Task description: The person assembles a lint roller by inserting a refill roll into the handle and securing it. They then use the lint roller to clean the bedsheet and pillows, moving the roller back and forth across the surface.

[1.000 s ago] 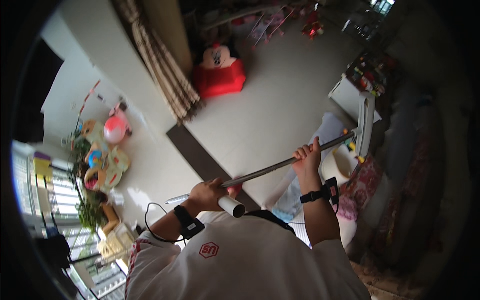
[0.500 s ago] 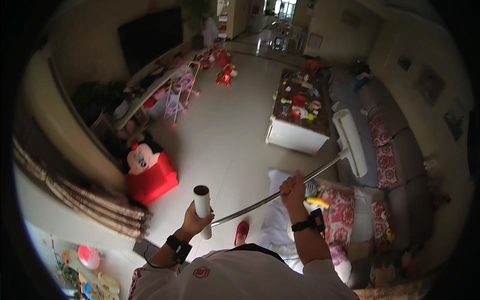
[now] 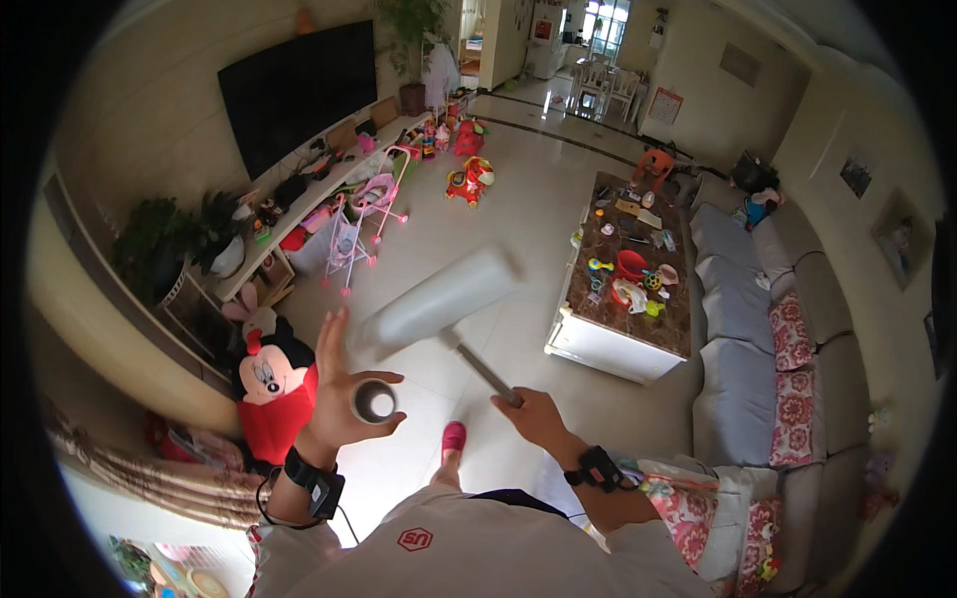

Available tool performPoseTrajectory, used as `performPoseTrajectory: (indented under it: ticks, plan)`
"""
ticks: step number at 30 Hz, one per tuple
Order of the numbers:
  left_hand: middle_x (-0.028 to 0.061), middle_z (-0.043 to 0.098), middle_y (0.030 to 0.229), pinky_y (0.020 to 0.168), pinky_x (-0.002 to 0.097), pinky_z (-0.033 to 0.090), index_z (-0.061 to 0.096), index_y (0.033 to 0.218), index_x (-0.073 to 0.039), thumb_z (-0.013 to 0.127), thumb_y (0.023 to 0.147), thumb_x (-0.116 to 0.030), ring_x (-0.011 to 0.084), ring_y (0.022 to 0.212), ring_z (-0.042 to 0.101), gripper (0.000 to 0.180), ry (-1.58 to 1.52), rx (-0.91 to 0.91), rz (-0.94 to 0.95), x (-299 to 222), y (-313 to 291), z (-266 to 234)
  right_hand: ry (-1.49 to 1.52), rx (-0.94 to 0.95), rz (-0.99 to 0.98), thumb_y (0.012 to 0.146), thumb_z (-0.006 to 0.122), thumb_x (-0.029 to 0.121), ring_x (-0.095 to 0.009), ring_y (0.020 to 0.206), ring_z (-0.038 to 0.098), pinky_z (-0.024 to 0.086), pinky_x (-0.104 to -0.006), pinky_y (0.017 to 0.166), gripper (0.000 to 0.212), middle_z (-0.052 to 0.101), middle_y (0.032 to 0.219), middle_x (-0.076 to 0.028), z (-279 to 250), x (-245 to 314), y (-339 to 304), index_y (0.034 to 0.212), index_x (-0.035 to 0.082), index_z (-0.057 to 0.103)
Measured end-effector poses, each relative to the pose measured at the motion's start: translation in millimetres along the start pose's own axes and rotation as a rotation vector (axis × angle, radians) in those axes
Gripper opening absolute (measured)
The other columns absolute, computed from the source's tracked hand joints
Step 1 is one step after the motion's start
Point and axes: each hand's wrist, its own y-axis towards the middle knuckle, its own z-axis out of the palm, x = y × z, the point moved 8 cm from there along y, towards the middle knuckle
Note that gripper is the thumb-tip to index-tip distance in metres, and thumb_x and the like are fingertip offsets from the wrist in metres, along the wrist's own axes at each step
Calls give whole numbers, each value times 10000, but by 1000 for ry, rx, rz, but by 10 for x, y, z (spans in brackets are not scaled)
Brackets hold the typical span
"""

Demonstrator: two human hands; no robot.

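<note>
My right hand (image 3: 538,419) is closed round the metal pole (image 3: 488,371) of what looks like a long-handled lint roller. Its wide white head (image 3: 439,299) is raised in front of me, smeared by motion, with its left end close to my left fingers. My left hand (image 3: 337,394) holds a hollow white tube (image 3: 375,401) between thumb and forefinger, end-on, while its other fingers stretch upward. Whether those fingers touch the head I cannot tell. Both wrists wear black straps with small devices.
A low table (image 3: 623,344) covered with toys stands ahead right, beside a long grey sofa (image 3: 738,399) with patterned cushions. At left are a red cartoon-character seat (image 3: 269,419), a pink toy stroller (image 3: 349,249) and a television (image 3: 299,95). A red ride-on toy (image 3: 469,182) stands farther off.
The roller head has swung from the far right to the front of my left hand. My left hand has turned the tube end-on and risen leftward; my right hand has moved lower and left.
</note>
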Motion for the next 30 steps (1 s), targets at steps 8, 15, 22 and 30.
performPoseTrajectory:
  ticks: [8, 15, 22, 30]
  plan:
    - [222, 118, 1526, 1088, 431, 338, 748, 996, -170, 861, 536, -229, 425, 1362, 293, 478, -567, 387, -138, 1611, 1712, 1651, -330, 268, 187, 885, 547, 524, -363, 783, 651, 512, -457, 707, 472, 671, 777, -152, -484, -234, 1785, 864, 69, 669]
    - [159, 168, 1514, 1057, 446, 378, 739, 1025, -170, 848, 556, -227, 378, 1328, 346, 486, -767, 515, -12, 2329, 3057, 3190, -270, 188, 370, 871, 575, 513, -363, 773, 648, 511, -453, 699, 445, 673, 783, -149, -1255, -977, 2889, 867, 79, 676]
    - [125, 148, 1524, 1054, 443, 390, 747, 975, -119, 795, 586, -168, 326, 1327, 357, 396, -920, 549, -67, 3169, 4360, 4436, -268, 183, 292, 856, 595, 534, -373, 670, 611, 473, -449, 619, 494, 618, 673, -167, -2024, -1639, 4635, 749, 54, 647]
    - [144, 193, 1526, 1050, 453, 359, 724, 1047, -71, 803, 654, -358, 329, 1311, 365, 493, -1048, 485, -449, 4379, 5613, 5219, -248, 397, 225, 867, 562, 530, -395, 775, 635, 505, -455, 684, 507, 647, 751, -190, -2662, -1888, 6831, 862, 37, 678]
